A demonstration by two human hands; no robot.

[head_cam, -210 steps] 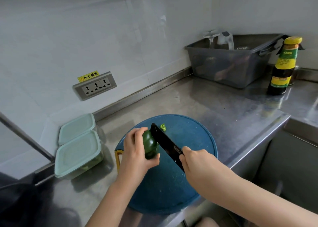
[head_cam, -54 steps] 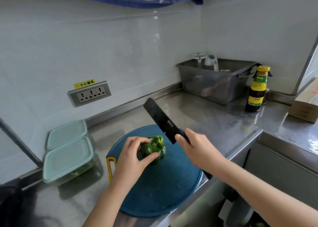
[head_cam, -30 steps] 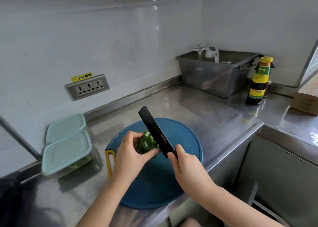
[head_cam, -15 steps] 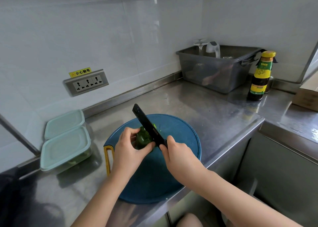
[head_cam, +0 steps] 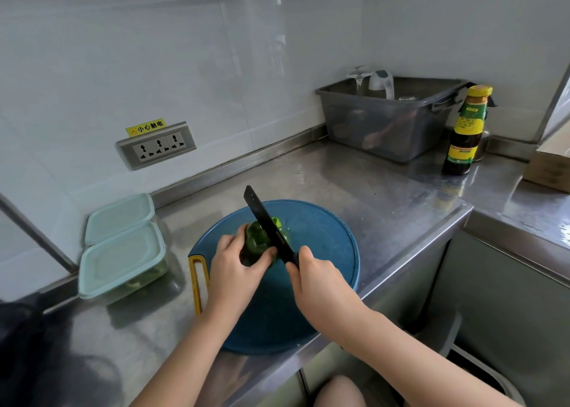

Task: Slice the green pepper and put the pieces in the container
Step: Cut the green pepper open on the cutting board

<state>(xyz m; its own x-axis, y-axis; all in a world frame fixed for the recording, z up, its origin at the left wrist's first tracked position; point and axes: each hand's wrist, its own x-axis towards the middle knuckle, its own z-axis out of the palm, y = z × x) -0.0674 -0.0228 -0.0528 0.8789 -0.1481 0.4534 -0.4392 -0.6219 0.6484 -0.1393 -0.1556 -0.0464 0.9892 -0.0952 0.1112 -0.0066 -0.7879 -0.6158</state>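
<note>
The green pepper point(head_cam: 256, 243) sits on the round blue cutting board point(head_cam: 327, 252), just ahead of the left hand point(head_cam: 234, 272). That hand's fingers and thumb curl round the pepper's near side and hold it down. A black knife point(head_cam: 265, 221) stands edge-down in the pepper, immediately right of the left thumb. Its blade runs away from the person and leftward, and the tip is raised past the pepper's far side. The right hand point(head_cam: 311, 278) is wrapped tight round the knife's handle, close beside the left hand, so the handle is almost wholly hidden. A paler green piece point(head_cam: 277, 221) shows on the far side of the blade; whether it is cut free I cannot tell.

The board's yellow handle point(head_cam: 196, 283) lies just left of the left wrist. Further left of that hand, on the steel counter point(head_cam: 370, 190), stand two boxes with pale green lids. The nearer container point(head_cam: 121, 260) shows green contents through its clear wall. The farther container point(head_cam: 120, 216) sits right behind it by the wall. A wall socket point(head_cam: 155, 149) is mounted beyond the left hand.

Well beyond the right hand and off to its right, a grey tub point(head_cam: 385, 128) stands against the wall. A dark sauce bottle point(head_cam: 465, 132) with a yellow cap is just to the tub's right, and a cardboard box point(head_cam: 552, 166) sits at the frame's edge.
</note>
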